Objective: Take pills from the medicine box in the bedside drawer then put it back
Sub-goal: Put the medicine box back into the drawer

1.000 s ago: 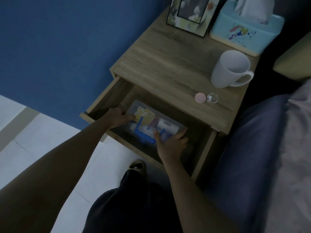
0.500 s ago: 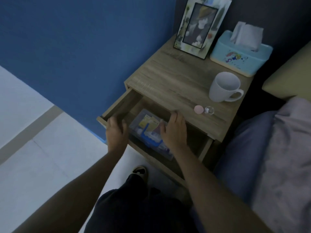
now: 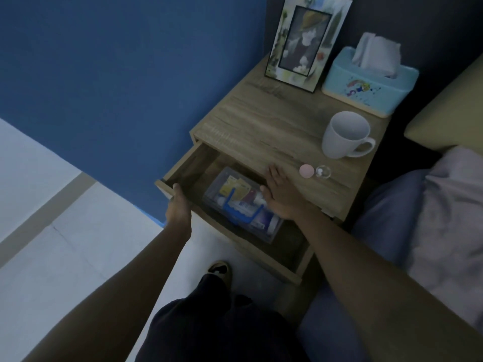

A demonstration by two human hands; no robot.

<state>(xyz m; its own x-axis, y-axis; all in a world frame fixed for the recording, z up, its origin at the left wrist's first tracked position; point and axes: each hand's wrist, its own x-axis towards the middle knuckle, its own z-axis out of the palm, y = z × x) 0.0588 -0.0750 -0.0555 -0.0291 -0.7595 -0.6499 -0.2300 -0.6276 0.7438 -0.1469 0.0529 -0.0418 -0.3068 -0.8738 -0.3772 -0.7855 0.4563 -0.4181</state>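
The bedside drawer (image 3: 264,258) stands pulled out under the wooden table top (image 3: 261,126). Inside lies the clear medicine box (image 3: 264,226) with a blue handle (image 3: 241,214) and packets showing through its lid. My left hand (image 3: 179,205) grips the drawer front at its left corner. Open and flat, my right hand (image 3: 279,194) hovers over the box's right end, its fingertips at the table top's front edge. It holds nothing. On the table top near that hand lie a pink cap (image 3: 306,170) and a small clear cup with white pills (image 3: 323,171).
A white mug (image 3: 345,134), a light-blue tissue box (image 3: 371,82) and a picture frame (image 3: 305,43) stand on the table top. A blue wall is at the left, the bed (image 3: 431,218) at the right. My leg and shoe (image 3: 219,270) are below the drawer.
Both hands have let go of the medicine box, which stays in the drawer. My left hand went to the drawer's front corner. My right hand lifted toward the table top's edge.
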